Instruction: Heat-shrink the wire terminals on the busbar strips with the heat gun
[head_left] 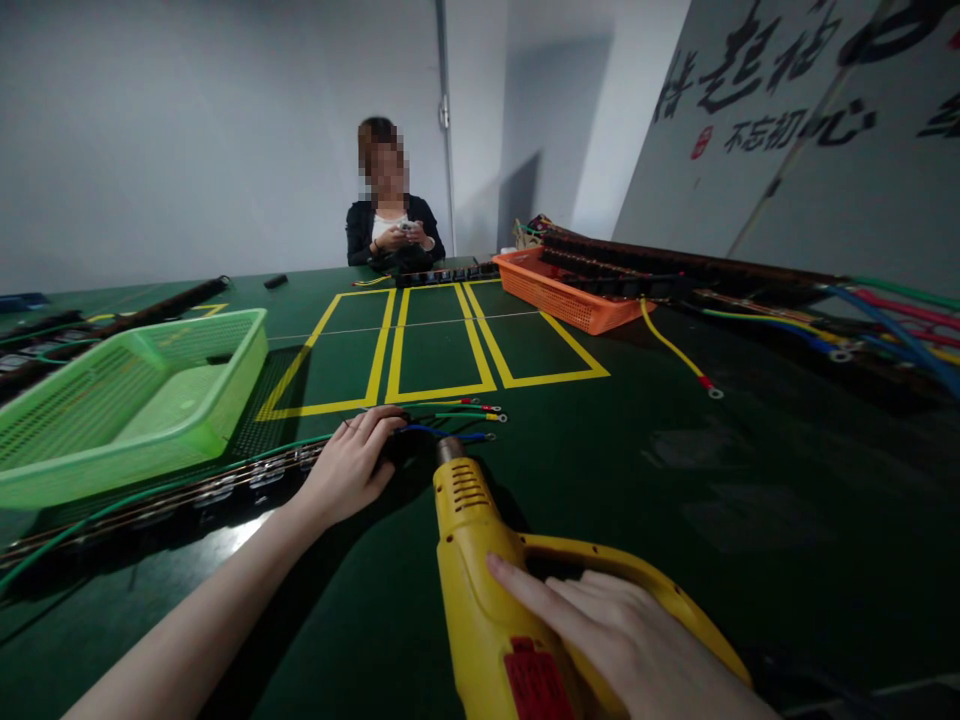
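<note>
My right hand [622,630] is wrapped around the handle of a yellow heat gun [472,570], its forefinger stretched along the body. The metal nozzle [450,449] points away from me, close to the lugged ends of several wires [457,433] in blue, green and yellow. My left hand [356,455] is closed over those wires, where they leave a long black strip assembly [202,510]; its fingertips are partly hidden. Ring terminals [501,417] with red, yellow and blue sleeves stick out to the right of it. The strip runs back to the left under a green wire [135,500].
A green plastic basket [247,370] stands at left, beside more black strips [150,325]. An orange basket [555,300] holds strip assemblies at back right, with loose lugged wires [679,355] hanging out. Yellow tape outlines [379,350] mark the table. Across it sits another person [394,225].
</note>
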